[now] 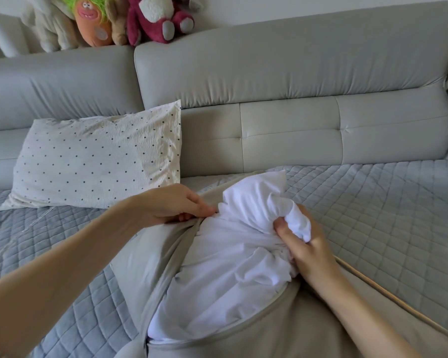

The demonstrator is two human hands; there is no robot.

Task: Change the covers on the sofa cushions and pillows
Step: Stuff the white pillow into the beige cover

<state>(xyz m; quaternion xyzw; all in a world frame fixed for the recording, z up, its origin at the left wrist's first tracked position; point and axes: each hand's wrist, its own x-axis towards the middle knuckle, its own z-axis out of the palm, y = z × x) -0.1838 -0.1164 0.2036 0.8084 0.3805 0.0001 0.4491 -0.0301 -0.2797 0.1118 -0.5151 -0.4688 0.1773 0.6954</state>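
A white cushion insert [233, 259] lies on the sofa's quilted grey-blue seat cover [373, 202], bulging out through the open slit of a beige cushion cover [150, 257] that wraps its lower and left sides. The right hand [303, 244] has its fingers and thumb curled tight round a bunched corner of the white fabric near the top of the insert. The left hand [176, 205] rests at the upper edge of the beige cover's opening, fingers close together and bent over the seam; it seems to pinch that edge, though the fingertips are partly hidden in the fold. To the left, a polka-dot pillow [98, 158] leans against the grey backrest [282, 73], well apart from the insert. On top of the backrest sit plush toys, among them a dark pink bear [155, 19] and an orange figure with green hair [91, 19]
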